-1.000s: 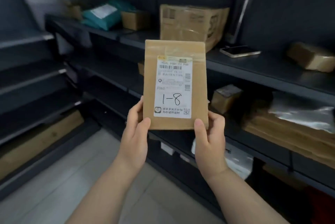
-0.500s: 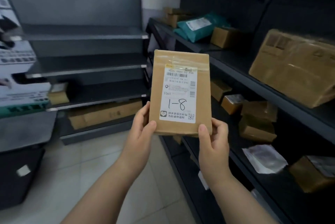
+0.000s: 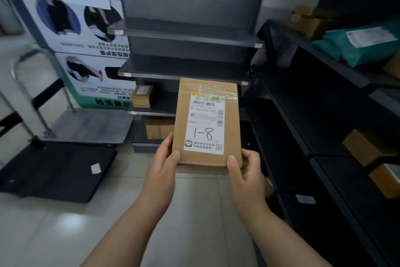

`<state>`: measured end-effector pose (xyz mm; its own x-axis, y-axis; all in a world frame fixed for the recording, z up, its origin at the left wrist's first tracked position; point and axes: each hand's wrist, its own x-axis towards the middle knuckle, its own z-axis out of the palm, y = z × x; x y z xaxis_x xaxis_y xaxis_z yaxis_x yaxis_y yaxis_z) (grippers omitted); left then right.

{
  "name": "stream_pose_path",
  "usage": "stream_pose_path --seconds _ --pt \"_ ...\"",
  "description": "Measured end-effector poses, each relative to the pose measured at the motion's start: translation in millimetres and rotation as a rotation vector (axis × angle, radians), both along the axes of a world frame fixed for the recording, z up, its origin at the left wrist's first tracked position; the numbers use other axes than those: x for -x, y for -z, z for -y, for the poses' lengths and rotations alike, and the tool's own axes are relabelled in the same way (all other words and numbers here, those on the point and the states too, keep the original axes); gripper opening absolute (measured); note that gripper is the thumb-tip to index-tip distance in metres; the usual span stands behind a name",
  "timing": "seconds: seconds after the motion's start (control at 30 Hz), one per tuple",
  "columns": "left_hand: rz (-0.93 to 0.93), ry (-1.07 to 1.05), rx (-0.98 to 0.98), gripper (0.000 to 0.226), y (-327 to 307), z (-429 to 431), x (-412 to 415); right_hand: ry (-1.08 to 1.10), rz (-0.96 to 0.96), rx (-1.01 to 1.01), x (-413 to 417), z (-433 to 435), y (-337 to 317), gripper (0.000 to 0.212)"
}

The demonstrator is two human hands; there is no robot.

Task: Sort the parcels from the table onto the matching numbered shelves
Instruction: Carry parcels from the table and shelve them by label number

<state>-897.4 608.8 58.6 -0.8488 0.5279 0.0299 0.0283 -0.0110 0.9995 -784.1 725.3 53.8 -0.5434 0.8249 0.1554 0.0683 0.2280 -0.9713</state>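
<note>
A flat brown cardboard parcel (image 3: 207,93) stands upright in front of me, its white label handwritten "1-8". My left hand (image 3: 161,165) grips its lower left corner, thumb on the front face. My right hand (image 3: 245,171) grips the lower right corner the same way. Behind the parcel rises a dark grey shelf unit (image 3: 188,39) whose upper boards are bare. Its lower levels carry a small brown box (image 3: 141,96) and a larger cardboard box (image 3: 159,129).
A second dark shelf unit (image 3: 313,98) runs along my right, bearing a teal mailer bag (image 3: 363,43) and several brown boxes. A metal platform trolley (image 3: 86,126) and a black flat case (image 3: 58,169) lie on the tiled floor at left, below a poster (image 3: 82,28).
My view has swung left, from the right-hand shelves to the grey unit straight ahead. Both hands keep the same hold on the parcel.
</note>
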Motion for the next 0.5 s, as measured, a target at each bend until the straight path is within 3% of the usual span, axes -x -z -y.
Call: stream_pose_path --seconds 0.5 --pt "0.048 -0.02 0.068 0.046 50.1 -13.1 246.8 -0.111 0.135 0.075 241.8 -16.5 39.4 0.017"
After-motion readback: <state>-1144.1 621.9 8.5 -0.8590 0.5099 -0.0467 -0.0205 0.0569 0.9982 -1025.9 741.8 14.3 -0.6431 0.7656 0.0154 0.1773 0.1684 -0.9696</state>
